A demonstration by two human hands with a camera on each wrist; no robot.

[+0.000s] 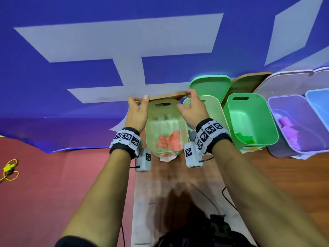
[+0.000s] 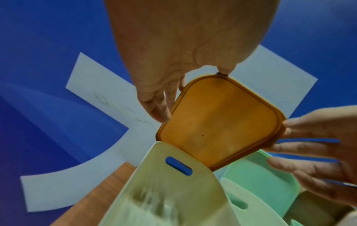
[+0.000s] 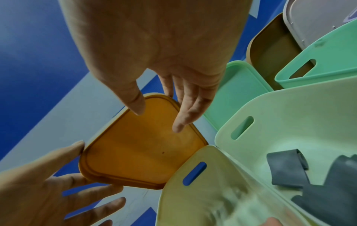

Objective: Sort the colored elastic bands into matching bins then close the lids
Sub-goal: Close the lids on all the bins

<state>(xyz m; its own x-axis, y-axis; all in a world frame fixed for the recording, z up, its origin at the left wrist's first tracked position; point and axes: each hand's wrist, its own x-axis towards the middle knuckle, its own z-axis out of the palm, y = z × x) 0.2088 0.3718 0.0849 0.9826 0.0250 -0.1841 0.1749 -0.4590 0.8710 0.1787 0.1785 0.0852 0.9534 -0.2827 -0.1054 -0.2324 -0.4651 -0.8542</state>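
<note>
A pale yellow bin (image 1: pixel 182 122) stands at the table's far edge with coral bands (image 1: pixel 169 141) lying in it. Both hands hold its orange lid (image 1: pixel 165 95) just behind the bin's rear rim, tilted up. My left hand (image 1: pixel 138 99) pinches the lid's left end, thumb on the near side. My right hand (image 1: pixel 186 98) pinches the right end. The left wrist view shows the lid's underside (image 2: pixel 222 122) over the bin's handle wall (image 2: pixel 164 183). In the right wrist view my thumb and fingers (image 3: pixel 179 122) lie on the lid (image 3: pixel 139 152).
To the right stand a pale green bin (image 1: pixel 213 107) with grey bands (image 3: pixel 289 168), a green bin (image 1: pixel 249 118), a purple bin (image 1: pixel 284 111) and a blue bin (image 1: pixel 318 100), all uncovered. A green lid (image 1: pixel 210 86), a brown lid (image 1: pixel 247 82) and a lilac lid (image 1: pixel 284 81) lean behind them.
</note>
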